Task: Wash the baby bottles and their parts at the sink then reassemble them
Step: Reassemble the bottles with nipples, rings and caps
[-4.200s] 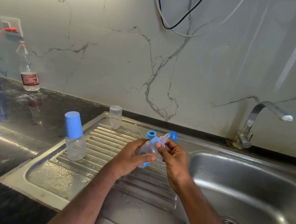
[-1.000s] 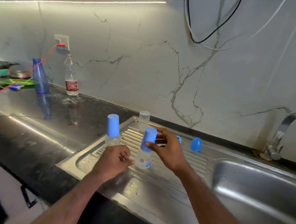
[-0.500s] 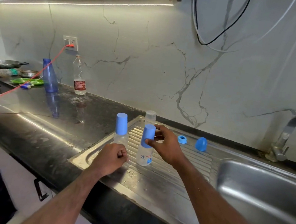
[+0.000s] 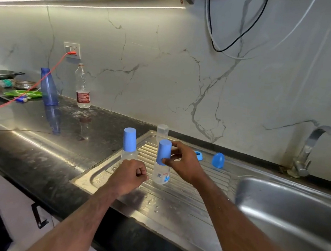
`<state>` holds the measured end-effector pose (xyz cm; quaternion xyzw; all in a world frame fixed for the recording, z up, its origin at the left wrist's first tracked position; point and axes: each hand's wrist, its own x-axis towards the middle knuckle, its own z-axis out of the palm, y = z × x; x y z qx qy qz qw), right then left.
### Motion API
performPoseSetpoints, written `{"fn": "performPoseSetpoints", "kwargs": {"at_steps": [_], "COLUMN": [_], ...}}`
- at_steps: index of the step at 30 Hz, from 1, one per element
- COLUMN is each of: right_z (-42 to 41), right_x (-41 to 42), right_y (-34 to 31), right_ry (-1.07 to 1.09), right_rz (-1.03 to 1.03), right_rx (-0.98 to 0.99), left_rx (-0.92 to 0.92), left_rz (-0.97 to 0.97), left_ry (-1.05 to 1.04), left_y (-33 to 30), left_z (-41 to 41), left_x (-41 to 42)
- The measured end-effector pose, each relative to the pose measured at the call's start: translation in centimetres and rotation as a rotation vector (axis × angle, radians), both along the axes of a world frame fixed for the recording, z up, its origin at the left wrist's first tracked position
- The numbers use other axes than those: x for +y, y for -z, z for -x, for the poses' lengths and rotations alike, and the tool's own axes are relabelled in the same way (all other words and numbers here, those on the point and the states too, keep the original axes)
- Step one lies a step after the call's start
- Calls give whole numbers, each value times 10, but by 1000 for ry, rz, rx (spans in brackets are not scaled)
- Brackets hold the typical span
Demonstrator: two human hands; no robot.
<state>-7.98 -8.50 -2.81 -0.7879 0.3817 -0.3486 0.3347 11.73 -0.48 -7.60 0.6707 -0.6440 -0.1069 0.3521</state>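
Marble-veined wall (image 4: 167, 64) across the upper frame, lit strip along the top. Black countertop (image 4: 36, 142) at left and centre left. Steel sink unit at lower right: ribbed drainboard (image 4: 183, 198) in the centre, basin (image 4: 294, 216) at right, tap (image 4: 309, 148) at the right edge. Tall blue bottle (image 4: 49, 87) and clear water bottle (image 4: 82, 87) upright at upper left, well apart from the drainboard. Right hand (image 4: 183, 164) in the centre, thumb and fingers pinching the blue cap (image 4: 164, 151) of a capped baby bottle (image 4: 162, 174) standing upright on the drainboard. Left hand (image 4: 128, 176) just left of that bottle, fingers curled into a loose fist, holding nothing visible. Second capped baby bottle (image 4: 129, 144) upright at the drainboard's left rim, partly behind the left hand. Uncapped clear bottle (image 4: 162, 131) upright at the drainboard's back edge. Loose blue dome cap (image 4: 218, 160) and blue ring (image 4: 199, 155) on the drainboard's back part, right of the right hand.
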Motion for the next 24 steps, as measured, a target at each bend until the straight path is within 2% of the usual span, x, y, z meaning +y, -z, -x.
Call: {"fn": "performPoseSetpoints", "kwargs": {"at_steps": [10,18,24], "right_z": [18,74,112], "right_x": [-1,-7,-26], "right_y": [3,14,23], "right_ry": [27,178,332], "right_rz": [-20,-24,2], "right_rx": [-17,-78,-3], "left_rx": [-18,32,102], "left_rz": [28,115,136], "left_ry": [56,210,180], "left_y": [-6,-4,3], "left_z": [21,94,150], "left_x": [6,-2,-41]}}
